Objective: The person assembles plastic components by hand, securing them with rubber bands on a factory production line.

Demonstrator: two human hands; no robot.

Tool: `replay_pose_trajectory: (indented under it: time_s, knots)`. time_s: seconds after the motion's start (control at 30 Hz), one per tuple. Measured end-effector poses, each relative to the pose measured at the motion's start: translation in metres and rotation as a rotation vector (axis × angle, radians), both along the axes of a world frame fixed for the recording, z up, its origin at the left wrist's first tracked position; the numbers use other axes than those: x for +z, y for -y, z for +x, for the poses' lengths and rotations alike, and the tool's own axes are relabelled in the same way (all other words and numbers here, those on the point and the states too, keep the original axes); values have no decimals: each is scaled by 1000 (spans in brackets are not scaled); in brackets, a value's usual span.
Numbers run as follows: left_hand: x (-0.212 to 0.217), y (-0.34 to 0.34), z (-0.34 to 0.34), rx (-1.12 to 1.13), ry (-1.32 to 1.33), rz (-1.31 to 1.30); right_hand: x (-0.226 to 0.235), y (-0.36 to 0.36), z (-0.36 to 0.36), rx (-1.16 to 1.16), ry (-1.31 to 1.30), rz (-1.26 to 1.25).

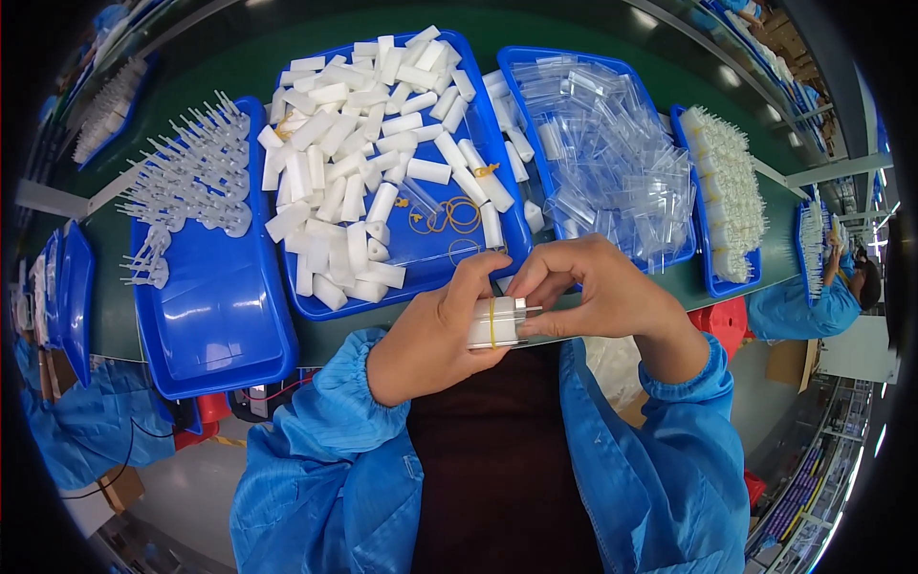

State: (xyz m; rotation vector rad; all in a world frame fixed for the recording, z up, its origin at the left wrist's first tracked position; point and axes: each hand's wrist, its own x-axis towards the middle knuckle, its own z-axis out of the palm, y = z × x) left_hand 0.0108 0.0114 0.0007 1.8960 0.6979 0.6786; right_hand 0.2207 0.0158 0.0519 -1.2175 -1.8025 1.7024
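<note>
Close to my body, just past the table's front edge, my left hand (426, 335) is closed around a short bundle of white foam blocks (486, 325). A yellow rubber band (492, 322) circles the bundle, and thin clear plastic edges stick out at its right end. My right hand (607, 287) pinches at that end, thumb and fingers on the clear plastic piece (529, 317); its fingertips partly cover it. Right ahead, a blue tray (421, 282) carries a heap of white foam blocks (335, 163) and some loose yellow rubber bands (459, 215).
At right, a blue tray (521, 59) holds clear plastic pieces (612, 153); beyond it stands a tray of white pronged parts (727, 182). Grey pin-like parts (196, 182) fill the back of the left blue tray (220, 325). A co-worker in blue (803, 306) sits far right.
</note>
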Motion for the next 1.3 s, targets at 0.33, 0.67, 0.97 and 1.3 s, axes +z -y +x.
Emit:
replay_pose_trajectory:
  time_s: [0.33,0.67,0.97,1.3]
  knots:
    - [5,-1,2,-35,-4,11,-1,17,-2,-115,55,87]
    - [-5,-5,6,-149,30,-206,-3,14,2,-89,66,-25]
    - [-6,-11,6,-196,17,-398,0,10,-1,-79,149,-13]
    - [-1,-17,3,-228,138,-725,2,11,1,-153,25,-83]
